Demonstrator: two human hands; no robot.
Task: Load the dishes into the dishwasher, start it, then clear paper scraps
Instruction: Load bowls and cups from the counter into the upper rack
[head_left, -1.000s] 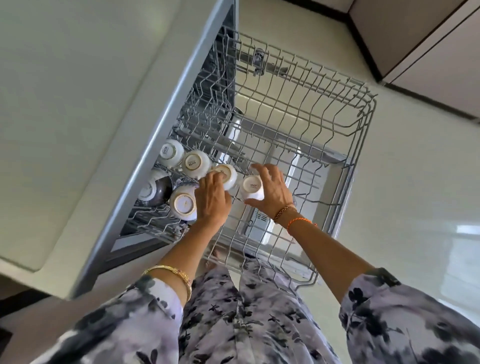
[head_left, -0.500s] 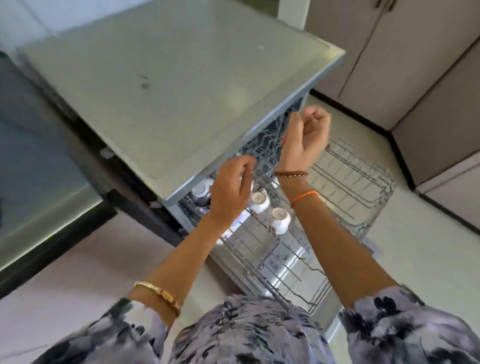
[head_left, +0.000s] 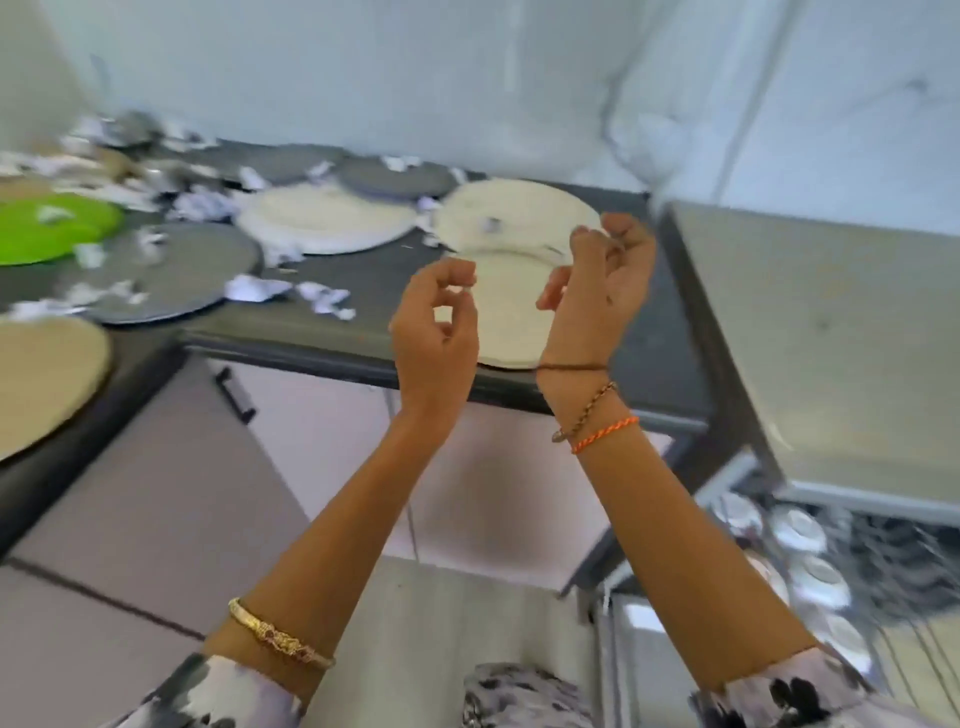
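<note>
My left hand (head_left: 436, 322) and my right hand (head_left: 597, 283) are raised side by side in front of the dark counter (head_left: 363, 312), fingers loosely curled, holding nothing. Just behind them lies a cream plate (head_left: 506, 317) at the counter's front edge, with a second cream plate (head_left: 519, 213) beyond it. More plates lie to the left: a white one (head_left: 322, 218), a small grey one (head_left: 395, 176), a large grey one (head_left: 171, 270), a green one (head_left: 52, 228) and a beige one (head_left: 41, 379). Paper scraps (head_left: 257, 288) are strewn among them. The dishwasher (head_left: 831, 338) stands at the right, its rack of upturned white cups (head_left: 810, 566) low at the right.
A pale wall rises behind the counter. Below the counter are cabinet doors with a dark handle (head_left: 236, 395). Tiled floor shows between me and the cabinets. The view is motion-blurred.
My view has swung from the dishwasher rack up to the counter on the left. Both hands have let go of the cups and risen, now in front of the plates.
</note>
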